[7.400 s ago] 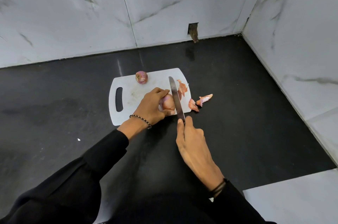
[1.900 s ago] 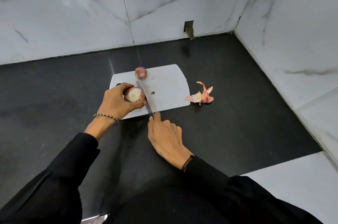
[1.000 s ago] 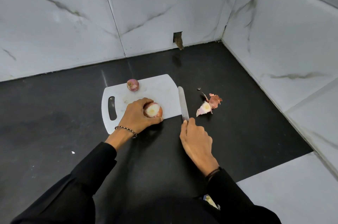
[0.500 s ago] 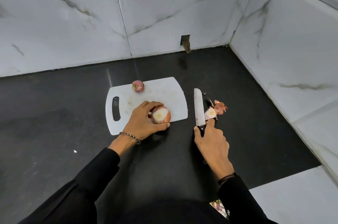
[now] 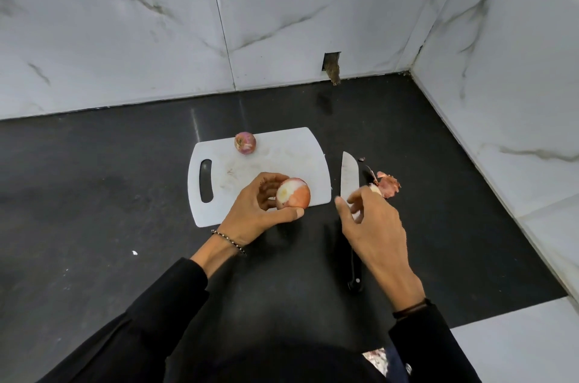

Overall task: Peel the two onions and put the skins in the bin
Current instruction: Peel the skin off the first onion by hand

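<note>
The left hand (image 5: 253, 213) grips a round half-peeled pink onion (image 5: 293, 193) over the white plastic cutting board (image 5: 282, 160). The right hand (image 5: 376, 226) hovers with loose, spread fingers above the black-handled steel knife (image 5: 349, 176).

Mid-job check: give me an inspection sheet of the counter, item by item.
Surface: black countertop with a white cutting board on it.
Job's things: larger onion, cut end showing, skin partly on; small onion, skin on, at the board's far edge; onion skins on the counter; bin not in view.
Clutter: knife lying right of the board.
Hands: left hand grips the larger onion; right hand open above the knife.
Cables: nothing seen.
Surroundings: marble-tiled walls.
</note>
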The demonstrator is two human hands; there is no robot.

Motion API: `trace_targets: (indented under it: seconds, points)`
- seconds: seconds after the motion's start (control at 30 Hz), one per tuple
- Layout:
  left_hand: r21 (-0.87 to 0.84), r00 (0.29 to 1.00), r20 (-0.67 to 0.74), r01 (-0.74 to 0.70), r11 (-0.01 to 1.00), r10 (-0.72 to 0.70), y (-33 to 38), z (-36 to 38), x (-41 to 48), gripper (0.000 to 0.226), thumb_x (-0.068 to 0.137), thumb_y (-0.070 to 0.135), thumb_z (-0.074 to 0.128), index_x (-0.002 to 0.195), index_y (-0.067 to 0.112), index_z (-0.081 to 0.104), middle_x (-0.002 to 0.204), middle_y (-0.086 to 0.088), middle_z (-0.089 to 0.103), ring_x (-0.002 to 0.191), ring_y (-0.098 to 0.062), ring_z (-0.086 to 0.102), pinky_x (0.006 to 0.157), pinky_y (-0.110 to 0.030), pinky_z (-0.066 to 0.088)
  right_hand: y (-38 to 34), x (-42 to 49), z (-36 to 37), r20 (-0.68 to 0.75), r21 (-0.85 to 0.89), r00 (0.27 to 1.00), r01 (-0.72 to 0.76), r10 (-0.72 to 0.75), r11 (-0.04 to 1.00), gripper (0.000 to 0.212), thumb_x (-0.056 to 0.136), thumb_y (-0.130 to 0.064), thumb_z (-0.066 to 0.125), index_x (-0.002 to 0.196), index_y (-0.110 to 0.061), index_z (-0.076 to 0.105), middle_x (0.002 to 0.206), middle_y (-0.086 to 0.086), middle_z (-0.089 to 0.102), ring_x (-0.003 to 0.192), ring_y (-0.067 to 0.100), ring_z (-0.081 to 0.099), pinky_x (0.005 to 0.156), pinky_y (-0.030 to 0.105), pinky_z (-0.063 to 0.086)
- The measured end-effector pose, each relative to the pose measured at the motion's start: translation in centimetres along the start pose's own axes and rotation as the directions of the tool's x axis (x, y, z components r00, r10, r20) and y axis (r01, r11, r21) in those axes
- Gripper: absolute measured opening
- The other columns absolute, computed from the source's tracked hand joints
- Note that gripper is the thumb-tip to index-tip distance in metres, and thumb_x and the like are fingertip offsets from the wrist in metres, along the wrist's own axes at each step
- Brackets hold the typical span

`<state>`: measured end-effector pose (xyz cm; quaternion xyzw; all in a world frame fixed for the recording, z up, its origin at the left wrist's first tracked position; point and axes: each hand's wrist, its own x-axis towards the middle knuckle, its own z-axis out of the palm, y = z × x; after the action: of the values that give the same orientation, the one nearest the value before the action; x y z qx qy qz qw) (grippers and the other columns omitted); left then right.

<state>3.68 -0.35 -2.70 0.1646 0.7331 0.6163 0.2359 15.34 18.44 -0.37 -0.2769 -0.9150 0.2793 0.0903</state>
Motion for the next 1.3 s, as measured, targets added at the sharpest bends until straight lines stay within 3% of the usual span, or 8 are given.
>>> trace_targets:
  seconds: [0.1,0.2,0.33,0.5,0.67,0.97,1.1,1.3]
  points:
    - [-0.108,0.998,0.028,0.055,0.993,-0.052,0.0,0.2,0.1,0.063,0.055,0.040,0.085,0.114,0.028,0.067,0.117,0.006,0.068,0.112,-0.016,0.062,0.093,-0.027,0.051,-1.4,0.8,-0.5,0.020,0.337,0.997,0.060,-0.071,0.940,0.020,0.098,-0.044,0.063,0.100,-0.025,0.068,0.091,-0.018,0.067,0.087,-0.001,0.064,0.072,0.012,0.050]
    - [-0.231,0.994,0.046,0.107,0.967,-0.099,-0.4,0.2,0.2,0.061,0.058,0.037,0.085,0.116,0.024,0.068,0.122,-0.003,0.066,0.119,-0.026,0.059,0.102,-0.042,0.048,-2.2,1.3,-0.6,0.097,0.488,0.978,0.116,-0.187,0.865,0.019,0.099,-0.037,0.065,0.116,-0.031,0.069,0.108,-0.020,0.069,0.099,-0.003,0.063,0.075,0.011,0.050]
    - [-0.556,0.980,0.076,0.194,0.808,-0.183,0.0,0.2,0.2,0.068,0.065,0.024,0.079,0.124,-0.002,0.059,0.129,-0.025,0.060,0.117,-0.037,0.061,0.093,-0.040,0.054,-2.3,1.7,0.0,0.169,0.592,0.930,0.169,-0.326,0.788,0.027,0.100,-0.027,0.065,0.125,-0.033,0.068,0.115,-0.022,0.067,0.109,0.002,0.064,0.084,0.017,0.052]
    - [-0.690,0.958,0.094,0.258,0.676,-0.270,0.6,0.3,0.2,0.063,0.084,0.030,0.066,0.134,-0.006,0.050,0.132,-0.030,0.056,0.125,-0.042,0.053,0.111,-0.050,0.040,-2.6,2.3,1.4,0.071,0.553,0.917,0.292,-0.393,0.780,0.030,0.090,-0.022,0.078,0.120,-0.023,0.071,0.113,-0.012,0.067,0.103,0.014,0.068,0.075,0.026,0.058]
    - [-0.656,0.948,0.046,0.267,0.706,-0.316,2.1,0.7,0.8,0.027,0.100,0.029,0.052,0.105,0.008,0.068,0.113,-0.025,0.068,0.114,-0.041,0.062,0.102,-0.050,0.046,-3.4,2.8,2.3,-0.009,0.524,0.899,0.376,-0.437,0.764,0.028,0.084,-0.025,0.085,0.109,-0.020,0.075,0.106,-0.008,0.066,0.092,0.012,0.067,0.066,0.021,0.056]
    - [-0.549,0.916,0.024,0.346,0.761,-0.399,1.9,0.3,1.4,0.045,0.091,0.039,0.063,0.101,-0.004,0.067,0.099,-0.021,0.073,0.102,-0.032,0.070,0.085,-0.037,0.059,-3.9,3.3,3.0,0.057,0.543,0.885,0.361,-0.462,0.758,0.021,0.081,-0.027,0.087,0.094,-0.023,0.071,0.099,-0.007,0.064,0.087,0.014,0.065,0.064,0.027,0.056]
    - [-0.493,0.911,0.013,0.365,0.790,-0.413,1.5,0.4,1.7,0.054,0.088,0.045,0.066,0.105,-0.007,0.068,0.104,-0.023,0.072,0.102,-0.032,0.070,0.091,-0.041,0.056,-3.8,3.8,3.4,0.088,0.522,0.883,0.353,-0.460,0.777,0.018,0.081,-0.027,0.086,0.089,-0.023,0.071,0.096,-0.010,0.060,0.085,0.012,0.064,0.064,0.028,0.056]
    - [-0.492,0.908,-0.050,0.340,0.801,-0.417,1.9,1.0,2.8,0.053,0.089,0.048,0.065,0.105,-0.003,0.069,0.099,-0.019,0.074,0.097,-0.027,0.073,0.090,-0.039,0.057,-4.1,4.1,3.8,-0.021,0.476,0.905,0.383,-0.425,0.792,0.017,0.086,-0.026,0.083,0.098,-0.022,0.071,0.100,-0.011,0.061,0.088,0.011,0.063,0.065,0.026,0.055]
